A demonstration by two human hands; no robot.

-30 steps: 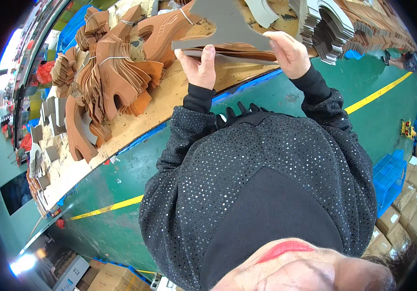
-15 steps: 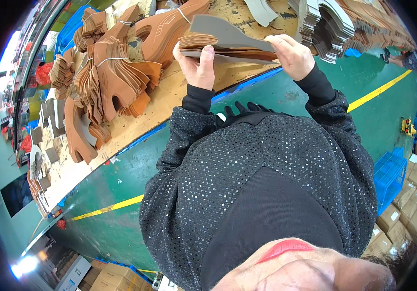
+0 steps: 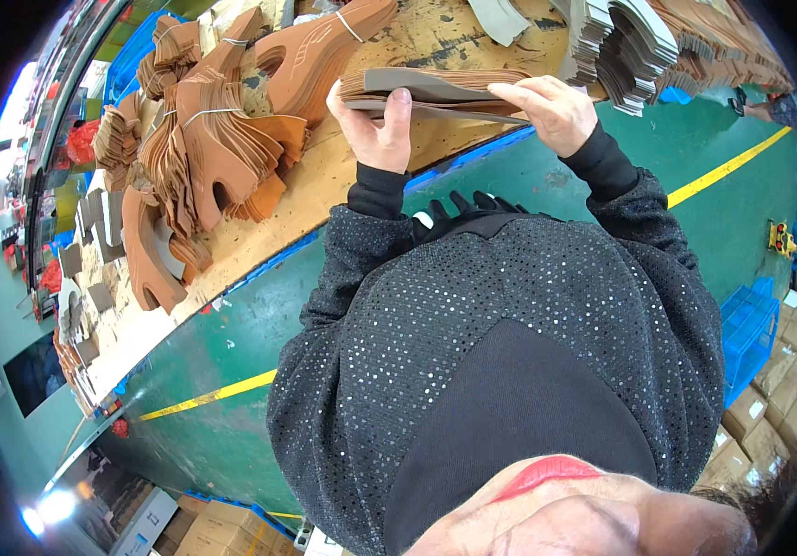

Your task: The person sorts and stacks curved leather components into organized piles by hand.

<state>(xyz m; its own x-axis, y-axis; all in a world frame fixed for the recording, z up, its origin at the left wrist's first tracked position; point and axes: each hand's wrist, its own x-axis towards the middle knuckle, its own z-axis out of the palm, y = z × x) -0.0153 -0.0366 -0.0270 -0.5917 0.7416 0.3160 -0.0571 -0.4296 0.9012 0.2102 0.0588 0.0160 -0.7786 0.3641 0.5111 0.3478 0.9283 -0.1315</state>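
Over the table edge I hold a stack of thin cut pieces (image 3: 473, 78), brown and dark grey, that look like shoe-upper parts. My left hand (image 3: 375, 128) grips its left end, thumb pressed on the near side and fingers behind. At the other end my right hand (image 3: 554, 113) is closed, its thumb and fingers pinching the edge of a dark grey layer. Some layers are spread apart near my fingers. Just left of my left hand lies a tied bundle of brown pieces (image 3: 310, 57), shaped alike.
More brown bundles (image 3: 222, 139), tied with bands, lie along the wooden table (image 3: 417, 42). Grey-white stacks (image 3: 635, 51) stand at the far right of the table. A green floor (image 3: 222, 343) with yellow lines runs below. A blue crate (image 3: 749, 334) and cardboard boxes (image 3: 774, 408) are at the right.
The dark grey piece that stood raised above the stack has come down against its near side. My right hand has moved slightly down and left with it, and my left hand keeps its grip.
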